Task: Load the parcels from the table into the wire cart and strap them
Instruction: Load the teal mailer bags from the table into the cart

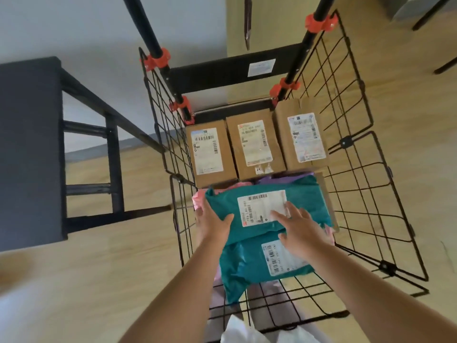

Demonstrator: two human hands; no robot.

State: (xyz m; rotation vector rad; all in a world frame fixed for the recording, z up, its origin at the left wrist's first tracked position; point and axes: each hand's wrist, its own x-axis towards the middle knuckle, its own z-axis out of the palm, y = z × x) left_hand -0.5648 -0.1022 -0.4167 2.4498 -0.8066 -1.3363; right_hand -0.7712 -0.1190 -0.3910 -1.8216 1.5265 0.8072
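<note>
A black wire cart [366, 194] stands below me on the floor. Three brown cardboard boxes with white labels stand side by side at its far end: left [210, 152], middle [254, 144], right [304, 137]. In front of them lies a teal mailer bag [304, 194] over pink and purple bags. My left hand [212, 224] holds its left edge, thumb on top. My right hand [299, 231] rests flat on its label, fingers spread. A second teal mailer [247, 263] lies underneath, nearer me.
A dark grey table [29, 149] with black legs stands to the left of the cart. The cart's black handle poles [153, 40] with orange clamps rise at the far end. Wooden floor surrounds the cart; chair legs [435, 11] show at top right.
</note>
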